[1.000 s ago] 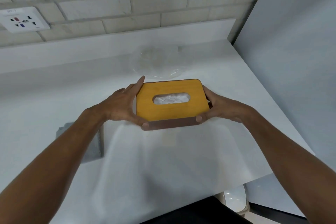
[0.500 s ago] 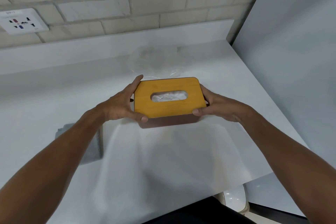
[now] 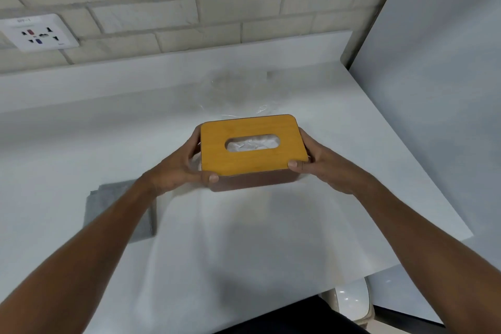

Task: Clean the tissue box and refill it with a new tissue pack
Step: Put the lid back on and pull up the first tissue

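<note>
A tissue box [image 3: 252, 182] with a dark brown body and a yellow wooden lid [image 3: 217, 154] stands on the white counter. White tissue [image 3: 252, 143] shows through the lid's oval slot. My left hand [image 3: 176, 171] grips the box's left end, thumb on the front left corner of the lid. My right hand [image 3: 322, 165] grips the right end, thumb on the front right corner. The fingers behind the box are hidden.
A folded grey cloth [image 3: 119, 211] lies left of the box, partly under my left forearm. Crumpled clear plastic wrap [image 3: 235, 95] lies behind the box. A wall socket [image 3: 38, 34] sits on the brick wall. A grey panel [image 3: 433, 62] borders the counter's right edge [image 3: 423, 171].
The box has dropped slightly and its lid now sits lower on the body. Both thumbs have shifted up onto the lid's front corners.
</note>
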### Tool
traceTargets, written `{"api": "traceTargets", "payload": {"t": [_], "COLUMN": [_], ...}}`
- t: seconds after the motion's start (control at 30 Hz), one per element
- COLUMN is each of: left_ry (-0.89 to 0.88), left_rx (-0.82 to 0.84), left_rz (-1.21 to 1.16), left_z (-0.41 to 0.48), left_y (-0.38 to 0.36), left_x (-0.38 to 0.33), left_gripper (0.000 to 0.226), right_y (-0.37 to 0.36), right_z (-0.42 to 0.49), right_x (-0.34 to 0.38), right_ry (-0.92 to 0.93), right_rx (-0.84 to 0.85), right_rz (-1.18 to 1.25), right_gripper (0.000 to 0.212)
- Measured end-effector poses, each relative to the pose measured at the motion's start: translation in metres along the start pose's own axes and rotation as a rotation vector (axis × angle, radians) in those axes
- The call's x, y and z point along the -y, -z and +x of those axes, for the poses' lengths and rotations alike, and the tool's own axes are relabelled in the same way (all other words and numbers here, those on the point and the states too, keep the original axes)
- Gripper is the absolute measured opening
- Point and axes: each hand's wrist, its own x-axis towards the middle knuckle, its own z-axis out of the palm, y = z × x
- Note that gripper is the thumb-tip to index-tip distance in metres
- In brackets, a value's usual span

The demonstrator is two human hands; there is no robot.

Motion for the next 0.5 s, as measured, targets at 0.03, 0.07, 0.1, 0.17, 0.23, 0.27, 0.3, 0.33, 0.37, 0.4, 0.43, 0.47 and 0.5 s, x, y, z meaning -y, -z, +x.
{"api": "traceTargets", "payload": {"t": [0.03, 0.07, 0.1, 0.17, 0.23, 0.27, 0.3, 0.33, 0.37, 0.4, 0.43, 0.47, 0.5], "left_ry": [0.005, 0.009, 0.016, 0.026, 0.047, 0.065, 0.086, 0.104, 0.114, 0.117, 0.116, 0.117, 0.127], "left_rx": [-0.011, -0.022, -0.025, -0.011, 0.023, 0.040, 0.054, 0.065, 0.070, 0.072, 0.074, 0.079, 0.091], "left_rz": [0.024, 0.047, 0.054, 0.013, -0.062, -0.096, -0.126, -0.142, -0.142, -0.133, -0.113, -0.081, -0.043], "left_z": [0.001, 0.003, 0.004, 0.006, 0.007, 0.009, 0.009, 0.010, 0.010, 0.011, 0.011, 0.012, 0.014], "left_y": [0.004, 0.006, 0.006, 0.005, 0.004, 0.006, 0.007, 0.008, 0.009, 0.010, 0.011, 0.013, 0.016], "left_x": [0.001, 0.002, 0.003, 0.006, 0.010, 0.009, 0.009, 0.009, 0.008, 0.006, 0.005, 0.004, 0.003], "left_gripper": [0.106, 0.105, 0.105, 0.103, 0.101, 0.100, 0.099, 0.098, 0.097, 0.097, 0.097, 0.098, 0.100], "right_y": [-0.004, -0.006, -0.007, -0.007, -0.004, -0.003, -0.001, 0.000, 0.002, 0.003, 0.004, 0.005, 0.007], "right_z": [0.000, 0.000, 0.000, 0.000, 0.002, 0.003, 0.005, 0.006, 0.008, 0.010, 0.011, 0.013, 0.014], "right_x": [0.000, -0.001, -0.003, -0.005, -0.003, -0.002, 0.000, 0.001, 0.003, 0.006, 0.009, 0.012, 0.015], "right_ry": [0.017, 0.030, 0.037, 0.033, -0.014, -0.042, -0.070, -0.099, -0.125, -0.149, -0.171, -0.190, -0.205], "right_rx": [-0.032, -0.057, -0.074, -0.083, -0.068, -0.060, -0.060, -0.070, -0.085, -0.099, -0.108, -0.107, -0.097], "right_rz": [-0.035, -0.058, -0.063, -0.024, 0.060, 0.099, 0.122, 0.125, 0.109, 0.083, 0.051, 0.021, -0.006], "right_gripper": [0.074, 0.072, 0.070, 0.068, 0.069, 0.070, 0.071, 0.072, 0.073, 0.074, 0.076, 0.077, 0.078]}}
